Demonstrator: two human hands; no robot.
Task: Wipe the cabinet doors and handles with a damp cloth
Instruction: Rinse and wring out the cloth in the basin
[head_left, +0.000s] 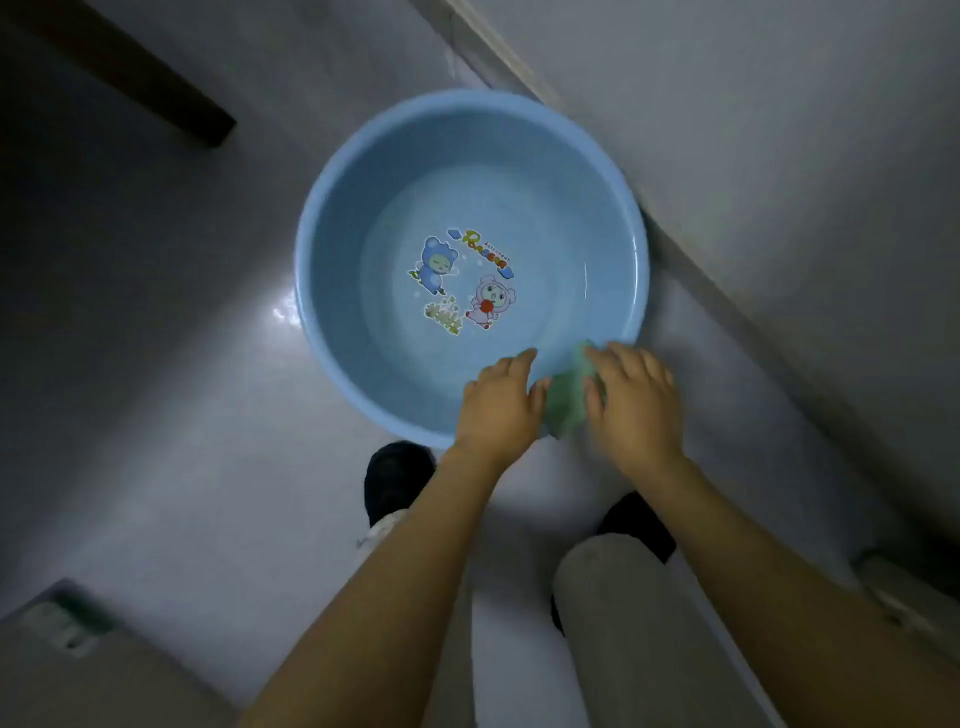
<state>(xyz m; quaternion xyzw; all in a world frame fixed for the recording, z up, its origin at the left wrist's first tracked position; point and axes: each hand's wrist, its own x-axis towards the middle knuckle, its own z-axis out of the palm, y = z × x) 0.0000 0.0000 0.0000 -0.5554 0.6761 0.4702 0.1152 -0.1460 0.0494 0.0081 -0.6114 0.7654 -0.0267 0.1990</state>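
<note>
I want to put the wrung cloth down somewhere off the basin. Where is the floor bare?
Bare pale floor lies left of the round blue plastic basin. It is crowded near its front rim: both hands, left and right, hold the green cloth above two dark shoes.

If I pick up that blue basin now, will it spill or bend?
The blue basin seems to hold shallow water, so it would probably slosh if tilted. It looks like thin plastic, so the rim may flex a little. Wide and low, it seems unlikely to tip over.
</note>
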